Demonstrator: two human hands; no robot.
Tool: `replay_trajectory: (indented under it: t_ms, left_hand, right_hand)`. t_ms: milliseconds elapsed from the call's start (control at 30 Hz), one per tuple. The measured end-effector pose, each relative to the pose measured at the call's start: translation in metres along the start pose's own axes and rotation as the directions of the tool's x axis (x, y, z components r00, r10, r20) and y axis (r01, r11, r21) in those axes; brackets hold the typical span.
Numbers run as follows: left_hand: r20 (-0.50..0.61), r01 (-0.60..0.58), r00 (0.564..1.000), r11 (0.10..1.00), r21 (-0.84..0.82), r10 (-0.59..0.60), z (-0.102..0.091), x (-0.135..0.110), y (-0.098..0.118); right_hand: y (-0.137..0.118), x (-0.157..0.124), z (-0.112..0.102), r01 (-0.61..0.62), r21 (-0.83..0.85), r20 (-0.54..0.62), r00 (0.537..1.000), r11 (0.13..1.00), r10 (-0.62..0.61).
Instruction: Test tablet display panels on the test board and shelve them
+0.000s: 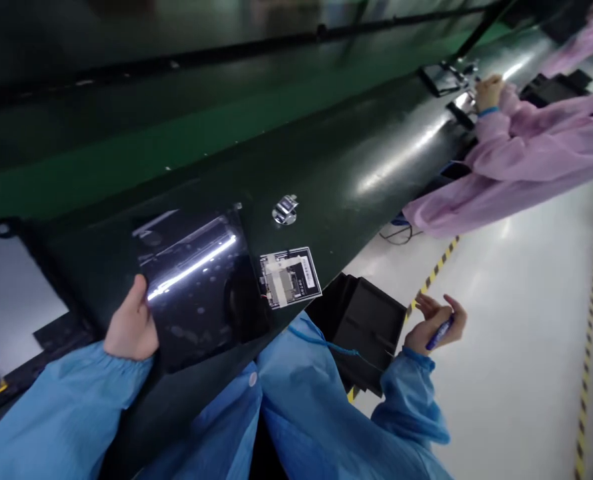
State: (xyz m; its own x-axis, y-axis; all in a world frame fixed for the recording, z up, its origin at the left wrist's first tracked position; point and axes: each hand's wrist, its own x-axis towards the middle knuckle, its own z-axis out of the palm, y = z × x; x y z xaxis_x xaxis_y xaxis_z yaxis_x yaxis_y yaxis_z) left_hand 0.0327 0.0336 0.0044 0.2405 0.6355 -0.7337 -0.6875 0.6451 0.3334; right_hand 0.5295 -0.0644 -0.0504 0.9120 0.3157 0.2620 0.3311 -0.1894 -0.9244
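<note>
My left hand (pixel 132 325) grips the left edge of a glossy black screen panel (pixel 201 293), with the thumb on top and the other fingers hidden beneath. Smudges and a bright light reflection show on the panel. Against its right side lies a circuit board (pixel 284 277) with pale tape and a white label. Just above that board sits a small shiny metal part (pixel 285 209), whose kind I cannot make out. Over the floor at the right, away from the bench, my right hand (pixel 434 327) is closed around a blue-purple pen (pixel 440 333).
At the left a black tray (pixel 41 280) holds a grey-white panel. Stacked black trays (pixel 371 313) stand below the bench edge. Up the dark green bench (pixel 336 157), a co-worker in a pink sleeve (pixel 536 140) handles parts. Yellow-black tape (pixel 441 263) marks the floor.
</note>
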Motion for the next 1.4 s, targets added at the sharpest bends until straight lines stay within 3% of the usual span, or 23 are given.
replay_trajectory:
  t_ms: [33, 67, 100, 133, 167, 200, 233, 267, 300, 333, 500, 700, 767, 867, 933, 967, 1100, 1200, 1400]
  left_hand:
    - [-0.056, -0.021, 0.998, 0.999, -0.043, 0.019, 0.002, -0.001, -0.001]
    - [-0.099, -0.035, 0.995, 0.996, -0.077, 0.027, 0.004, -0.002, -0.002]
    - [-0.120, -0.040, 0.992, 0.994, -0.100, 0.028, 0.007, -0.004, -0.003]
    - [-0.112, -0.036, 0.993, 0.993, -0.114, 0.023, 0.010, -0.006, -0.004]
    - [-0.101, -0.039, 0.995, 0.991, -0.127, 0.026, 0.013, -0.007, -0.005]
    - [-0.095, -0.041, 0.995, 0.989, -0.140, 0.028, 0.016, -0.008, -0.005]
    - [-0.095, -0.040, 0.995, 0.987, -0.157, 0.025, 0.017, -0.009, -0.004]
    - [-0.100, -0.035, 0.995, 0.984, -0.174, 0.017, 0.018, -0.009, -0.004]
    - [-0.101, -0.028, 0.995, 0.982, -0.188, 0.009, 0.018, -0.009, -0.003]
    - [-0.088, -0.022, 0.996, 0.980, -0.196, 0.005, 0.017, -0.008, -0.003]
    - [0.038, -0.010, 0.999, 0.978, -0.210, 0.018, 0.008, -0.003, -0.004]
    - [-0.056, -0.002, 0.998, 0.956, -0.294, -0.015, 0.012, -0.005, -0.003]
    - [-0.085, 0.004, 0.996, 0.953, -0.303, -0.032, 0.015, -0.006, -0.002]
    - [-0.107, -0.005, 0.994, 0.954, -0.300, -0.029, 0.016, -0.006, -0.001]
    - [-0.122, -0.019, 0.992, 0.955, -0.297, -0.018, 0.016, -0.005, -0.001]
    - [-0.133, -0.028, 0.991, 0.953, -0.303, -0.013, 0.016, -0.004, 0.000]
    - [-0.171, -0.017, 0.984, 0.926, -0.377, -0.052, 0.019, -0.006, 0.001]
    - [-0.196, -0.005, 0.977, 0.908, -0.419, -0.085, 0.023, -0.008, 0.002]
    - [-0.194, -0.036, 0.980, 0.937, -0.349, -0.034, 0.022, -0.008, 0.002]
  right_hand:
    - [-0.021, -0.005, 0.015, 0.128, 0.065, 0.127, 0.983, 0.990, -0.136]
    - [-0.040, -0.014, 0.030, 0.216, 0.113, 0.263, 0.935, 0.970, -0.238]
    - [-0.058, -0.026, 0.042, 0.296, 0.137, 0.399, 0.857, 0.945, -0.326]
    - [-0.073, -0.041, 0.053, 0.389, 0.149, 0.544, 0.735, 0.909, -0.404]
    - [-0.084, -0.055, 0.063, 0.497, 0.174, 0.718, 0.526, 0.850, -0.455]
    - [-0.092, -0.069, 0.071, 0.580, 0.227, 0.812, 0.331, 0.782, -0.481]
    - [-0.096, -0.081, 0.077, 0.635, 0.280, 0.858, 0.171, 0.720, -0.484]
    - [-0.098, -0.090, 0.083, 0.668, 0.325, 0.879, 0.047, 0.670, -0.474]
    - [-0.098, -0.096, 0.088, 0.685, 0.354, 0.883, -0.020, 0.637, -0.469]
    - [-0.096, -0.099, 0.093, 0.696, 0.364, 0.882, -0.044, 0.620, -0.468]
    - [-0.089, -0.094, 0.109, 0.707, 0.319, 0.880, 0.028, 0.632, -0.475]
    - [-0.101, -0.090, 0.119, 0.671, 0.319, 0.827, 0.147, 0.669, -0.542]
    - [-0.107, -0.099, 0.122, 0.585, 0.344, 0.807, 0.215, 0.734, -0.549]
    - [-0.118, -0.124, 0.131, 0.420, 0.393, 0.746, 0.374, 0.818, -0.551]
    - [-0.125, -0.143, 0.140, 0.363, 0.450, 0.661, 0.478, 0.816, -0.578]
    - [-0.127, -0.151, 0.144, 0.360, 0.474, 0.626, 0.504, 0.803, -0.595]
    - [-0.131, -0.165, 0.152, 0.436, 0.466, 0.574, 0.513, 0.770, -0.638]
    - [-0.130, -0.163, 0.151, 0.438, 0.428, 0.563, 0.555, 0.790, -0.613]
    - [-0.130, -0.163, 0.151, 0.417, 0.452, 0.544, 0.571, 0.789, -0.614]
